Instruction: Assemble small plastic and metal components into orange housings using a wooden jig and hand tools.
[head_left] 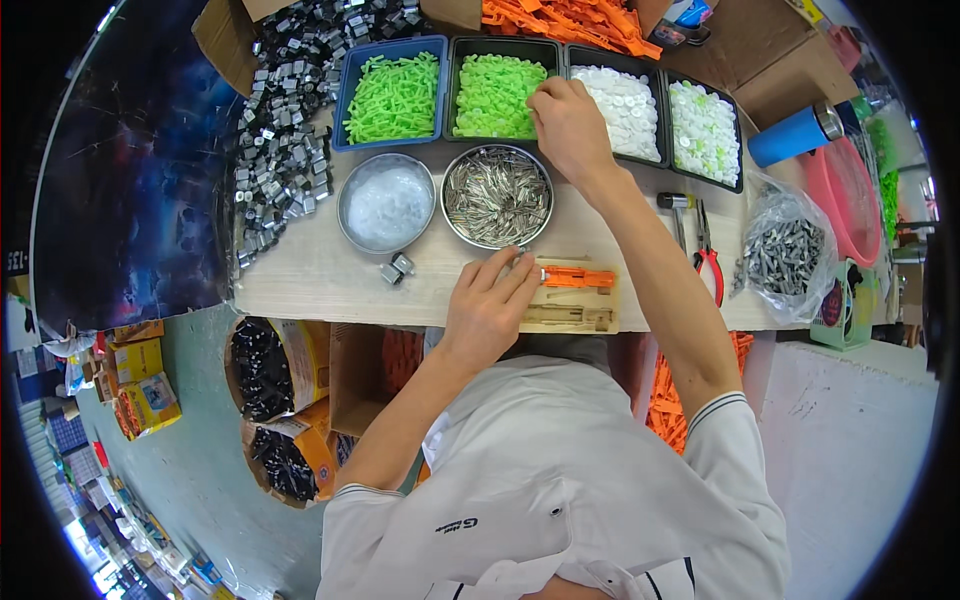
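Left hand (487, 300) flat on the wooden jig (570, 300) at the tabletop (320, 280) front edge, fingertips pinning the orange part (580, 277), not clenched. Right hand (570, 125) reaching far over to the green tray (497, 95), fingers curled, pinching at green pieces; whether one is actually gripped, impossible to tell. Likely trouble: forearm passing right over the steel bowl of pins (497, 196), so a low return could clip the rim and scatter pins. Could also snag several tangled green pieces at once, or nudge the orange part out of the jig if pressure eases.
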